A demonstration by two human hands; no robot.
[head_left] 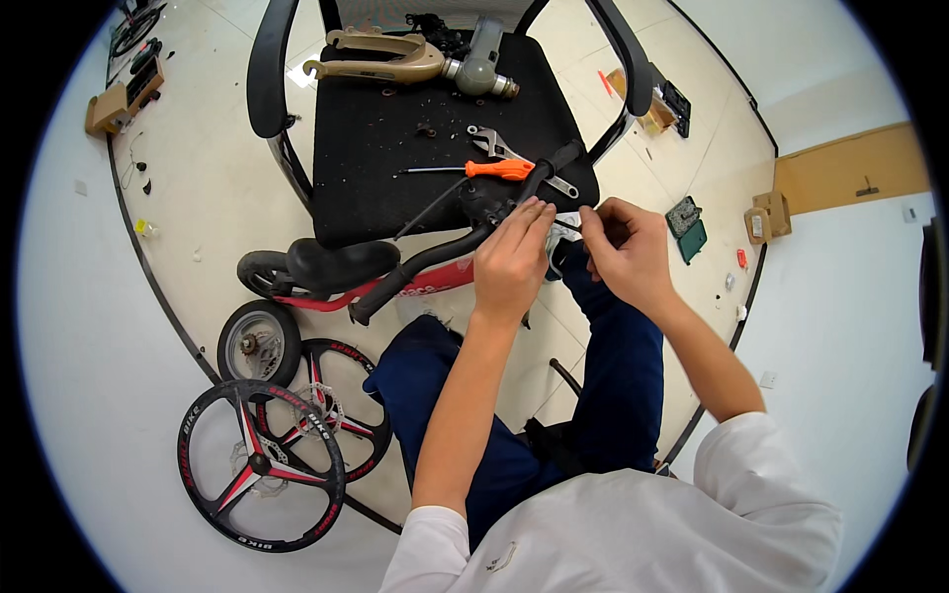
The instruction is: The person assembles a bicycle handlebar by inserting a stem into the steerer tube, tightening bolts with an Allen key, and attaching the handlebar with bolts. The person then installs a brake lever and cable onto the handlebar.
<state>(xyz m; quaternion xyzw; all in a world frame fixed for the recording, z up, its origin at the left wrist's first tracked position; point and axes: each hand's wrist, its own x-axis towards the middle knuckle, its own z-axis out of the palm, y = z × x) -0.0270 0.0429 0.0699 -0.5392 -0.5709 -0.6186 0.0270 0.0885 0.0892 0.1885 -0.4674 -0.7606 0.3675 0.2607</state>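
Note:
My left hand point(512, 259) is at the black handlebar point(435, 259) of a small red balance bike point(435, 282), its fingers pressed together beside the stem. What lies under those fingers is hidden. To its right, my right hand point(633, 247) is closed in a pinch on a thin dark rod point(567, 225), which points toward the left hand. Just beyond the hands, on the black chair seat point(361, 188), lie an orange-handled screwdriver point(499, 170) and an adjustable wrench point(494, 144). The bike's black saddle point(341, 265) is to the left.
A beige fork point(395, 64) with a grey stem part point(481, 74) rests at the seat's back. Chair armrests point(272, 69) rise on both sides. Three-spoke wheels point(260, 465) and a small tyred wheel point(259, 343) lean at left. A green case point(689, 232) lies on the floor at right.

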